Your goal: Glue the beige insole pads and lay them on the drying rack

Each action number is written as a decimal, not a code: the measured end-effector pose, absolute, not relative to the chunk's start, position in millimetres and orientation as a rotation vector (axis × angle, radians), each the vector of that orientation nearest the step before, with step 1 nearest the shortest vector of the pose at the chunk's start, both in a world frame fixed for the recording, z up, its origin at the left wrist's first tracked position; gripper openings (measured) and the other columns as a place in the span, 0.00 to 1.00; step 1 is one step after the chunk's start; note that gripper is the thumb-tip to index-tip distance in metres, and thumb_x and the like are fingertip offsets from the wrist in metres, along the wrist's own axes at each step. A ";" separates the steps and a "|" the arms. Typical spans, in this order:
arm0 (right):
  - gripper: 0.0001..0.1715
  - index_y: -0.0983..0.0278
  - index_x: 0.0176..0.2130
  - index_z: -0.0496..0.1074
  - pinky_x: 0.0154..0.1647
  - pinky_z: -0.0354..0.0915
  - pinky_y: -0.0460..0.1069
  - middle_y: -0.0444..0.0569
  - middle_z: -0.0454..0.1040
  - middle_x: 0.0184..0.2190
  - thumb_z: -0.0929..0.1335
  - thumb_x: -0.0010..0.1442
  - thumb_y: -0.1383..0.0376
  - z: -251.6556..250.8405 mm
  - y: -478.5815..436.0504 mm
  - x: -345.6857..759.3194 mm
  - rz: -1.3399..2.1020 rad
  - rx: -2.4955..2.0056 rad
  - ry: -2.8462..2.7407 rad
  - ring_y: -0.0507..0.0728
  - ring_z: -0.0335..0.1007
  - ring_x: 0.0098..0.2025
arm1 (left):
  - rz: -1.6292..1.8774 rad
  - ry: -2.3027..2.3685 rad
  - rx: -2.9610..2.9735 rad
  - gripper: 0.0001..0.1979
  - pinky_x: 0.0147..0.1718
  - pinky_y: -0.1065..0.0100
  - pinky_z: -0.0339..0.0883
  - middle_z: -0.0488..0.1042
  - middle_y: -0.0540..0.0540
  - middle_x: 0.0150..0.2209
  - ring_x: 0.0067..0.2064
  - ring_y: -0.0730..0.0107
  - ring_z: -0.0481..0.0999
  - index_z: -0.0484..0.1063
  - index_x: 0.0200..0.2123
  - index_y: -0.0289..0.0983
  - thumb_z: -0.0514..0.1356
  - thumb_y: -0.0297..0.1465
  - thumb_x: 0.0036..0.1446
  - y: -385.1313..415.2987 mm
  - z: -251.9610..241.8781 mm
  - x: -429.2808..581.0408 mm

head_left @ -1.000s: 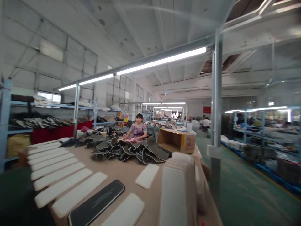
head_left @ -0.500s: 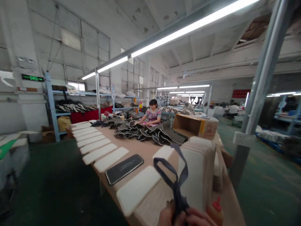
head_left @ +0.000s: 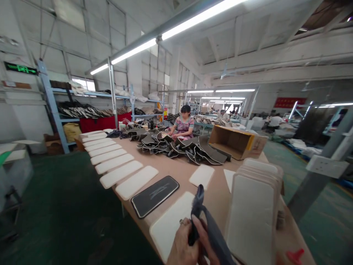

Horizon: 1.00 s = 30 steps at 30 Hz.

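Note:
Both of my hands are at the bottom of the view, close together over the table (head_left: 176,167). My left hand (head_left: 182,241), with a ring on one finger, is closed round a dark blue-grey cloth strip (head_left: 217,230). My right hand (head_left: 205,237) pinches the same strip just beside it, partly covered by the cloth. One end of the strip sticks up above the fingers, and a wider length hangs down to the right. Under and left of my hands lies a white rounded panel (head_left: 172,217). A black panel with a pale edge line (head_left: 154,195) is beyond it.
A tall stack of pale panels (head_left: 252,217) stands right of my hands, with a red nozzle cap (head_left: 295,255) before it. White panels (head_left: 118,173) line the left edge. Dark piped pieces (head_left: 182,147), a cardboard box (head_left: 234,141) and a seated person (head_left: 183,125) are farther off.
The strip's open loop has collapsed into an upright end and a hanging length. My hands have come up and left into fuller view, and the camera has shifted.

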State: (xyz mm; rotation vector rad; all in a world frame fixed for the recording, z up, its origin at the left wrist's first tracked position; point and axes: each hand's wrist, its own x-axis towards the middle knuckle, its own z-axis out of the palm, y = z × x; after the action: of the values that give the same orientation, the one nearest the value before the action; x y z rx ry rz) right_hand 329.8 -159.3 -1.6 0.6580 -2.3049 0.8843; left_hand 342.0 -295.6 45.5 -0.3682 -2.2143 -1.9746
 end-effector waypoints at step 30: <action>0.30 0.61 0.41 0.74 0.49 0.66 0.53 0.51 0.75 0.40 0.73 0.43 0.46 -11.8 -96.5 312.9 2.635 -0.006 -1.531 0.63 0.69 0.47 | -1.908 -2.059 0.049 0.18 0.48 0.58 0.60 0.73 0.39 0.36 0.42 0.56 0.70 0.74 0.34 0.34 0.57 0.43 0.52 -178.1 53.2 311.6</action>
State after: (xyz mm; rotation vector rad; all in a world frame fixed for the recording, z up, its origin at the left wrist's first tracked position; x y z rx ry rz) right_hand 312.9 -96.5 -11.8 -0.0058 -1.5306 2.6345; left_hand 311.6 -178.1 53.2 0.0492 -2.0586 -1.9077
